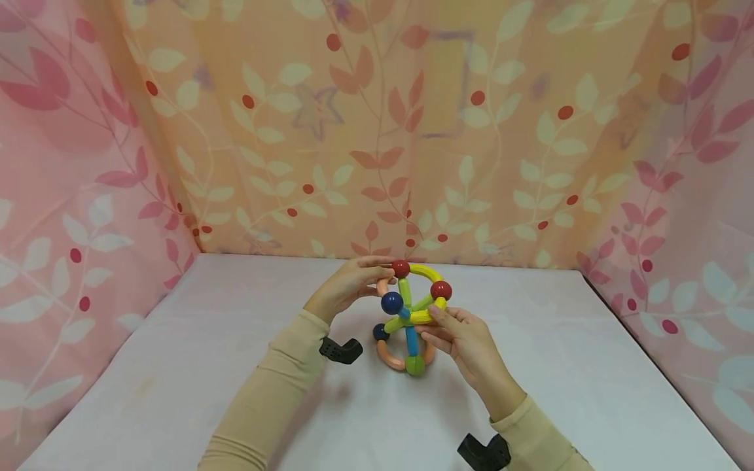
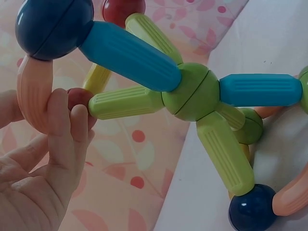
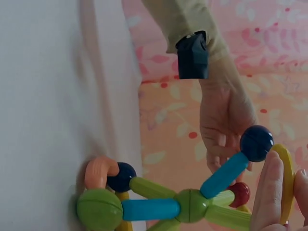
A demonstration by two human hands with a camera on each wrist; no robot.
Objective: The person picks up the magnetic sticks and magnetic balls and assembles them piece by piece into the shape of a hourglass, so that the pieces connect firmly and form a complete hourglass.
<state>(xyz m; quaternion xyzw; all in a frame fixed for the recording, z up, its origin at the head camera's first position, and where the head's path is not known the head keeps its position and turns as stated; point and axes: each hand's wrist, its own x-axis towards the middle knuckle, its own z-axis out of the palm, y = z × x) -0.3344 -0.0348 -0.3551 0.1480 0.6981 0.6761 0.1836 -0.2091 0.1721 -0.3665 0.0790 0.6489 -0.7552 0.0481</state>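
Observation:
A built frame of toy magnetic rods and balls stands on the table, its lower ring touching the cloth. Rods of blue and lime green spread from a green centre ball [image 2: 190,91]. My left hand [image 1: 349,284] pinches a curved peach rod [image 2: 34,91] at the upper left, below a dark blue ball [image 1: 391,303] in the left wrist view. On the other side my right hand [image 1: 465,340] pinches a curved yellow rod [image 3: 288,178] between thumb and fingers. Red balls [image 1: 441,290] sit on the upper ring. A green ball [image 1: 415,365] is at the bottom.
White cloth covers the table [image 1: 177,366]. Orange patterned fabric [image 1: 365,131] hangs behind, and pink patterned fabric [image 1: 71,196] stands at both sides. Each wrist carries a black camera mount [image 1: 341,351].

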